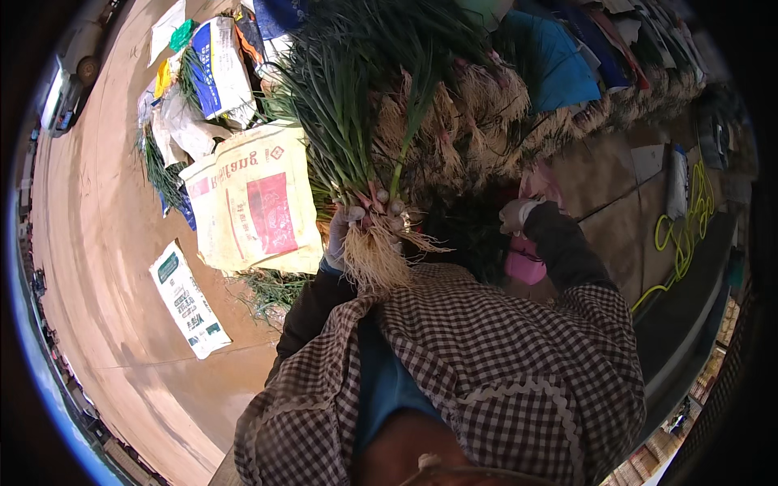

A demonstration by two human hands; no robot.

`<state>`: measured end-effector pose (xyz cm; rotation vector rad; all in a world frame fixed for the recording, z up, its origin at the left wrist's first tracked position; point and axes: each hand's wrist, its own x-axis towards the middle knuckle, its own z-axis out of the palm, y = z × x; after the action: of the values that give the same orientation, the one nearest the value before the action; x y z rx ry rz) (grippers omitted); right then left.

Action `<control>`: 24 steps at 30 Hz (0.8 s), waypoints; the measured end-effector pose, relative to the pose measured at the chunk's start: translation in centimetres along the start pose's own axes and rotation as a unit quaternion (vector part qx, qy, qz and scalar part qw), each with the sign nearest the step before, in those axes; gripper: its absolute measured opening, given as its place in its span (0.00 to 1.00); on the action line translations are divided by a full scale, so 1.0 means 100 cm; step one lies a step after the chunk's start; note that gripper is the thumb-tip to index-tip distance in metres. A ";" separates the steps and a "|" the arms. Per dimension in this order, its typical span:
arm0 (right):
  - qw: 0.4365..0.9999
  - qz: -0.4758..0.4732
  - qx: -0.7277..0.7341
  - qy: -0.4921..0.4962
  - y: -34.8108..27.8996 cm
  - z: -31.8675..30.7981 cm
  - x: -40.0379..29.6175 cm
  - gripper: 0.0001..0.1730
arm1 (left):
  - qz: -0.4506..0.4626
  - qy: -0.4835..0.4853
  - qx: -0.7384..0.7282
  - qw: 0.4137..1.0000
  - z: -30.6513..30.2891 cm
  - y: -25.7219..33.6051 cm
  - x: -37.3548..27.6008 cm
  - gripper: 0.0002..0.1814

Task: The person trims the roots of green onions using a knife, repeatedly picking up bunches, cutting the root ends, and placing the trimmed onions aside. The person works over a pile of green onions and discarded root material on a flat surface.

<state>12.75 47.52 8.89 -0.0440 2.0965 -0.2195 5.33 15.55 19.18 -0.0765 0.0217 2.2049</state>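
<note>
A bunch of green onions (pixel 380 243) with small white bulbs and long pale roots is held by my gloved left hand (pixel 340 234), roots towards my body and green leaves pointing away. My right hand (pixel 515 217), in a pale glove, is off to the right, beside a pink plastic item (pixel 526 264); whether its fingers hold anything cannot be made out. Beyond both hands lies a large pile of green onions (pixel 453 115), its pale roots hanging over the near edge.
A printed yellowish woven sack (pixel 255 206) lies at the left over more greens. A flat white printed bag (pixel 188 301) is on the ground. Blue sheeting (pixel 550 64) covers part of the pile. A yellow-green hose or rope (pixel 684 237) lies coiled at the right. A vehicle (pixel 64 91) stands far left.
</note>
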 end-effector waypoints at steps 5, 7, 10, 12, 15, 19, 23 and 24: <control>0.775 -0.271 0.549 0.156 -0.106 -0.084 0.020 0.28 | -0.025 0.046 0.044 0.998 -0.008 -0.002 0.001 0.21; 0.688 -0.369 0.612 0.129 -0.149 -0.090 0.028 0.22 | -0.021 0.078 0.040 0.996 -0.008 0.000 0.002 0.21; 0.778 -0.323 0.537 0.054 -0.156 -0.077 0.006 0.14 | -0.049 0.044 0.069 0.995 -0.007 0.007 -0.002 0.21; 0.774 -0.295 0.557 0.067 -0.111 -0.062 -0.004 0.11 | 0.020 0.118 0.089 0.989 -0.008 0.007 -0.010 0.22; 0.974 0.009 0.132 0.185 -0.033 -0.037 0.007 0.09 | -0.014 0.024 0.059 0.998 -0.021 0.013 -0.010 0.23; 0.854 -0.204 0.322 0.355 -0.090 -0.105 -0.019 0.20 | 0.023 0.107 0.039 0.993 -0.020 0.004 -0.014 0.24; 0.916 -0.177 0.105 0.345 -0.161 -0.149 0.009 0.22 | 0.008 0.100 0.043 0.994 -0.020 -0.001 -0.007 0.21; 0.922 -0.204 0.066 0.323 -0.164 -0.150 0.013 0.17 | 0.013 0.121 0.059 0.991 -0.021 0.005 -0.011 0.20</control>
<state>-1.76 33.29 18.11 -0.3763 2.7059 -0.7066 5.69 14.34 17.17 -0.2781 0.2898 2.2029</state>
